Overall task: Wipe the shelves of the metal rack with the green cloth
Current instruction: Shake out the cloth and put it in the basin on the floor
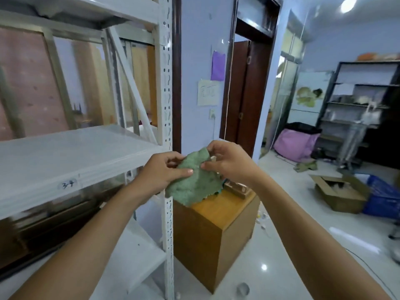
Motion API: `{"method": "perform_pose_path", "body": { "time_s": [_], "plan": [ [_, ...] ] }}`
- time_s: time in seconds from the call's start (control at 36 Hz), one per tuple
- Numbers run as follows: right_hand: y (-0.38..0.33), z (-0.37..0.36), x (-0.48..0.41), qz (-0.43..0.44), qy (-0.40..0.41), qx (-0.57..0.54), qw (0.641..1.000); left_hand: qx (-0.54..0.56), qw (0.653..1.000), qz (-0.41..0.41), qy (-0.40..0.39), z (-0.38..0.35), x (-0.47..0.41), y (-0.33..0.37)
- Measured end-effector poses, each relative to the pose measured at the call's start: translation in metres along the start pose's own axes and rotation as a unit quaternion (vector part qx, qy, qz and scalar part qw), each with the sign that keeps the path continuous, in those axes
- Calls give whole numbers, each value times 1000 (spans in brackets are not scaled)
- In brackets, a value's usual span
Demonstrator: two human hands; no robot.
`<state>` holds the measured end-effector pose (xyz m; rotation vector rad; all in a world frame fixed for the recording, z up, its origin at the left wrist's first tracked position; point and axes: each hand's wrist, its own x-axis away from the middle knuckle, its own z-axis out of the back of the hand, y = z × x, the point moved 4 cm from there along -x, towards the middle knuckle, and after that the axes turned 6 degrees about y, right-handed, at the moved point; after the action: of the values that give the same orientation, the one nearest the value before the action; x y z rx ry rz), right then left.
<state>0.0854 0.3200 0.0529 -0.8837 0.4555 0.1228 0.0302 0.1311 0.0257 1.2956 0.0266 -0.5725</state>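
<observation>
The green cloth [192, 182] hangs crumpled in front of me, held up in the air by both hands. My left hand [162, 172] pinches its left side with thumb on top. My right hand [229, 161] grips its upper right corner. Both hands are just right of the white metal rack's perforated corner post [166, 87]. The rack fills the left side, with a middle shelf [65, 156] labelled "3-4" at about hand height, a lower shelf [134, 254] below and an upper shelf [91, 9] overhead.
A wooden cabinet [207, 234] stands right of the rack, under the cloth, with a small wooden item [237, 189] on top. An open cardboard box [339, 195] and blue crate [385, 200] lie on the glossy floor at right. A doorway [246, 92] is behind.
</observation>
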Motion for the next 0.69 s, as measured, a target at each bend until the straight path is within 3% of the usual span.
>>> {"method": "perform_pose_path", "body": {
  "time_s": [0.11, 0.25, 0.5, 0.69],
  "plan": [
    [32, 39, 7, 11, 44, 109, 993, -19, 999, -4, -39, -47, -28, 4],
    [91, 71, 13, -55, -31, -20, 998, -34, 994, -22, -102, -112, -62, 12],
    [206, 145, 21, -121, 19, -65, 990, -67, 983, 2, -169, -234, -111, -7],
    [282, 169, 62, -176, 76, 54, 980, -151, 973, -23, -171, -320, -128, -52]
  ]
}}
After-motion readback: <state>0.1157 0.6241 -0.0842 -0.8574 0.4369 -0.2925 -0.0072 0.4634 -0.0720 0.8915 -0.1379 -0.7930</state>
